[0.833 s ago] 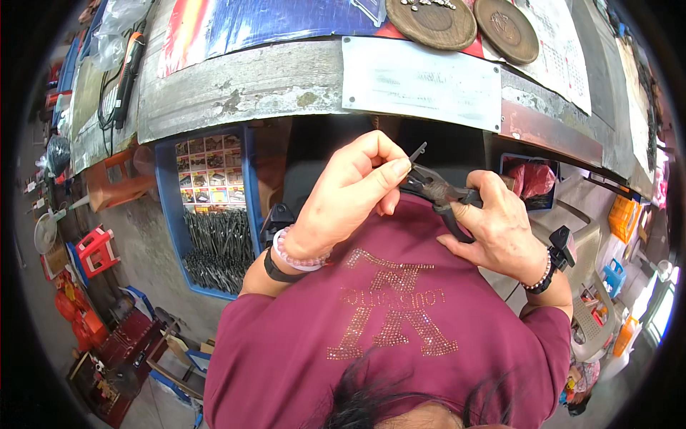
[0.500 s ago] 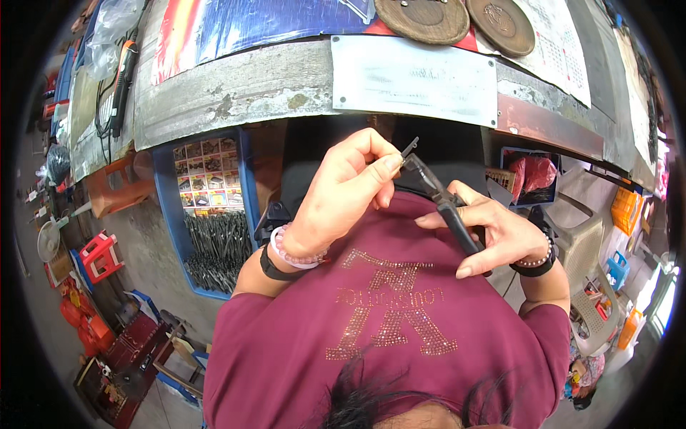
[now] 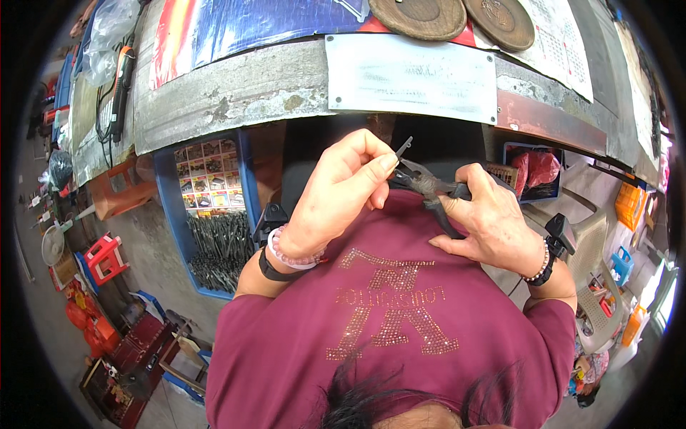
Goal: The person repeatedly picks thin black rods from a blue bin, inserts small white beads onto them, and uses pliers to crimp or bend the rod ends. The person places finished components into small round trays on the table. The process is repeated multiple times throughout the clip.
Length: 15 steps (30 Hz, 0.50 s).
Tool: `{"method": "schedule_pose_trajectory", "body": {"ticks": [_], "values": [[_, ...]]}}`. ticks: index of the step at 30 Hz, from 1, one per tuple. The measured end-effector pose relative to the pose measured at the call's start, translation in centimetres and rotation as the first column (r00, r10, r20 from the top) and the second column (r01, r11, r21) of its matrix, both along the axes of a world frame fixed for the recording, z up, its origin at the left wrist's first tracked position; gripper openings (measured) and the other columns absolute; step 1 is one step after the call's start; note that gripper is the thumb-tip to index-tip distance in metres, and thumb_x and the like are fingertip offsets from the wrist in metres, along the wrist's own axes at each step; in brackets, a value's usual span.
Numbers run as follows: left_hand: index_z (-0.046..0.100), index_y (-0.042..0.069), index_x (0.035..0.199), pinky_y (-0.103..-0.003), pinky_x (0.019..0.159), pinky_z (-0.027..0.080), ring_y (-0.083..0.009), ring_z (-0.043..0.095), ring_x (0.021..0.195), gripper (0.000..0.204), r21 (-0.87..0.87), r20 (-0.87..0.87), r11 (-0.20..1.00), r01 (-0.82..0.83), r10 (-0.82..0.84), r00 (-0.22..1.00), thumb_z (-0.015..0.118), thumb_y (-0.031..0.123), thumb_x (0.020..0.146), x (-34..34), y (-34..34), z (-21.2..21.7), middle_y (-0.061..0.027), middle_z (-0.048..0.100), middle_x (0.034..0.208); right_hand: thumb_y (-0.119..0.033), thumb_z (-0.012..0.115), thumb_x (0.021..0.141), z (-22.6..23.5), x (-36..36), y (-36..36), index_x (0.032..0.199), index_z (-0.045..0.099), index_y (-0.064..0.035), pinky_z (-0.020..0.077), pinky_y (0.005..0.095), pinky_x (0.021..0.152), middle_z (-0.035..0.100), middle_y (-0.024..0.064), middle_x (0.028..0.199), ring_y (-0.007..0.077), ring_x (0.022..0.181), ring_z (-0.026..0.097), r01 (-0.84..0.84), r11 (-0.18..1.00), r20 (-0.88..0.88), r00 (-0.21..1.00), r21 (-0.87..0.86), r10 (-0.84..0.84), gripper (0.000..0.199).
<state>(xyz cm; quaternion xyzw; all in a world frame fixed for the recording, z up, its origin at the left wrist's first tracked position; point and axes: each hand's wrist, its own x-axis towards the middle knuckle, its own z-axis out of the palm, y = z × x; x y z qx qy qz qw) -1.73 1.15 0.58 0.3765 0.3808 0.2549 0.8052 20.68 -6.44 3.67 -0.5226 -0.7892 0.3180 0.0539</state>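
Two hands meet at chest height: the right hand [image 3: 491,229] wraps the dark pliers [image 3: 429,189], their long axis running up-left toward the left hand [image 3: 339,193], whose thumb and forefinger pinch a small metal piece [image 3: 404,148] just beyond the pliers' nose, below the desk [image 3: 236,93].

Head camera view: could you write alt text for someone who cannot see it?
Seen from above, a person in a maroon shirt pinches a small metal piece with the left hand while the right hand grips dark pliers closed on it. Below the workbench edge sits a blue crate of dark metal parts.
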Motion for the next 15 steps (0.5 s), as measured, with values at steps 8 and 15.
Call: {"method": "schedule_pose_trajectory", "body": {"ticks": [8,15], "values": [[0.052,0.004,0.088,-0.02,0.055,0.042,-0.0042,0.05,0.06,0.013,0.006,-0.02,0.999,0.036,-0.036,0.999,0.055,0.014,0.096,-0.13,0.06,0.13,0.0012,0.052,0.076,-0.024,0.077,0.068,-0.07,-0.27,-0.22,0.104,0.065,-0.0048,0.0502,0.0376,0.069,0.045,0.0139,0.099,0.0293,0.09,0.055,-0.008,1.0,0.01,1.0,0.009,0.008,0.043],[0.052,0.003,0.087,-0.02,0.055,0.042,-0.0045,0.05,0.06,0.013,0.024,-0.043,0.999,0.026,-0.025,0.999,0.055,0.012,0.095,-0.12,-0.11,-0.13,0.0006,0.052,0.076,-0.023,0.076,0.071,-0.81,0.64,0.17,0.105,0.067,-0.0034,0.0476,0.0335,0.067,0.044,0.0119,0.092,0.0235,0.081,0.056,-0.066,0.959,-0.274,0.962,-0.275,-0.012,0.041]]}}
